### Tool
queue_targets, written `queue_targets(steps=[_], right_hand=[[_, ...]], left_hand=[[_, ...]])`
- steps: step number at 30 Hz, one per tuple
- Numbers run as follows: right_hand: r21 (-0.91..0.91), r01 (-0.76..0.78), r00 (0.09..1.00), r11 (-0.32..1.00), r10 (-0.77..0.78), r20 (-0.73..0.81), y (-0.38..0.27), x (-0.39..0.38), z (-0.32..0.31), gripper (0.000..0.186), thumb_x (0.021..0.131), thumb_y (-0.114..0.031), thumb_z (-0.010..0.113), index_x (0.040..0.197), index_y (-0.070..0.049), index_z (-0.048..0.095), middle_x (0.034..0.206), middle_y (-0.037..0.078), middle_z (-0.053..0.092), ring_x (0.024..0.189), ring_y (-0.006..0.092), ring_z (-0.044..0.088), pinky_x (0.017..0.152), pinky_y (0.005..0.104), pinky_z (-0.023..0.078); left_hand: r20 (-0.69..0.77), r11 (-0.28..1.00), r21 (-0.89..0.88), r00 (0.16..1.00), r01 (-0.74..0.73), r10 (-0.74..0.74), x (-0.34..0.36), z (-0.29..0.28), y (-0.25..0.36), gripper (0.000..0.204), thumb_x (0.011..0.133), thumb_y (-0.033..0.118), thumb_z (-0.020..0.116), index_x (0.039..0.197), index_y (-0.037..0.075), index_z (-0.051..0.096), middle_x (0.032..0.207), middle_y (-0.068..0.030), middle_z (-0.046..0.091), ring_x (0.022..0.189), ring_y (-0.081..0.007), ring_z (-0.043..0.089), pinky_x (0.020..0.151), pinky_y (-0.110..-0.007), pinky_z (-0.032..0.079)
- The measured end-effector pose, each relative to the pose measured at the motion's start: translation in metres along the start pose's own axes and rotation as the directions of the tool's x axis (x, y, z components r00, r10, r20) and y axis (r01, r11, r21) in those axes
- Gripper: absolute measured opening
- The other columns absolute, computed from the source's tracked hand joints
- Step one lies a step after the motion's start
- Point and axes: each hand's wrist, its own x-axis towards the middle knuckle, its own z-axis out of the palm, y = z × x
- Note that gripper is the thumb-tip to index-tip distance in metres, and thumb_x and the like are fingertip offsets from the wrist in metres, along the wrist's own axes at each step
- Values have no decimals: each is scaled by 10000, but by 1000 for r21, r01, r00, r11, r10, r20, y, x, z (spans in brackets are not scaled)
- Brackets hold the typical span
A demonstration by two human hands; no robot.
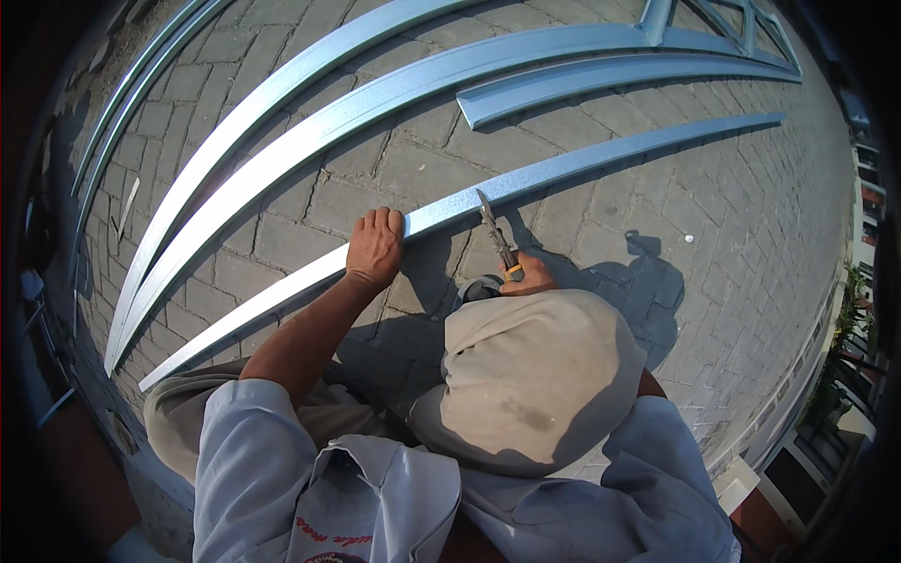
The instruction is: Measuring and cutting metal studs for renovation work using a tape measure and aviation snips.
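Note:
A long shiny galvanized metal channel (pixel 572 168) lies slantwise over the paving in front of me. My left hand (pixel 377 246) is wrapped over it near its middle, fingers curled across the far edge. In my right hand (pixel 532 277) I grip a pair of tin snips (pixel 498 236) by handles with orange showing. The tip of the snips meets the near edge of the channel, to the right of my left hand. Whether the blades bite into the metal cannot be made out. My raised knee (pixel 540 375) partly hides my right hand and forearm.
Beyond the channel lie longer metal channels (pixel 394 86) and a shorter piece (pixel 619 83). Cross-braced metal members (pixel 746 33) join one channel at the far right. More thin strips (pixel 131 94) rest at the far left. Grey paving bricks (pixel 422 174) cover the ground.

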Motion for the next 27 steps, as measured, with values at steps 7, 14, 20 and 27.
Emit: queue_targets(steps=[7,14,20,27], right_hand=[[-33,-140,984,990,142,106,-19,4,-21,488,698,-276,751,1091,-20,614,987,198,645,1013,328,631,850,416,487],[96,31,999,995,-29,-25,12,9,8,384,668,-206,774,970,-25,620,946,182,647,944,315,643,787,413,494],[51,124,973,991,-112,-200,29,11,25,351,656,-245,762,928,-64,634,776,104,599,744,232,595,668,368,464],[21,7,992,1000,-4,-125,12,-10,4,407,628,-238,811,963,-72,651,852,143,662,812,248,665,691,366,498]], left_hand=[[-9,1000,-6,1000,8,-8,-1,-1,0,167,836,101,514,990,35,499,981,-145,534,957,-292,535,841,-398,418],[28,1000,8,1000,3,-3,-2,-5,3,234,804,114,572,1012,37,499,991,-146,532,976,-294,534,856,-398,417],[117,992,-115,993,46,-33,4,-21,4,534,679,230,789,1074,22,498,1045,-172,538,1036,-343,546,877,-423,435],[537,841,-535,801,81,264,34,-33,-49,599,659,188,790,1177,-36,592,967,-172,686,866,-268,649,763,-375,503]])
